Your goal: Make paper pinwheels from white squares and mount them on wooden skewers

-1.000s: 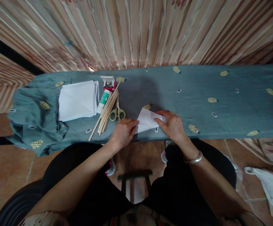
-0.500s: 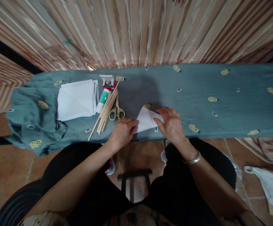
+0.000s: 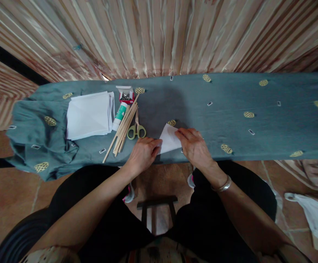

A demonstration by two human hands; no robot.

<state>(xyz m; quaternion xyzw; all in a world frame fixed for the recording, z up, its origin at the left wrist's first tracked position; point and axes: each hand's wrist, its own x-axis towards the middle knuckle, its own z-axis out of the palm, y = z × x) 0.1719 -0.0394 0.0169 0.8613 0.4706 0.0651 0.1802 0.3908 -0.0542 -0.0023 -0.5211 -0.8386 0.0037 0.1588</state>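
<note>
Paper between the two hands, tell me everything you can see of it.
The paper is plain white and thin-looking, seemingly folded, with a pointed far corner and straight edges slanting from it. It is on or just above the green cloth, close to the cloth's near edge. The left hand touches the paper's left side; the right hand covers its right end, hiding that part.

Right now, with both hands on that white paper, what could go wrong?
The white paper might slip or crease crookedly if the left hand and right hand pull unevenly.

The scissors lie close to the left hand, so a sideways move could knock them.

The small red box stands open with metal pieces inside; bumping it could spill them.
</note>
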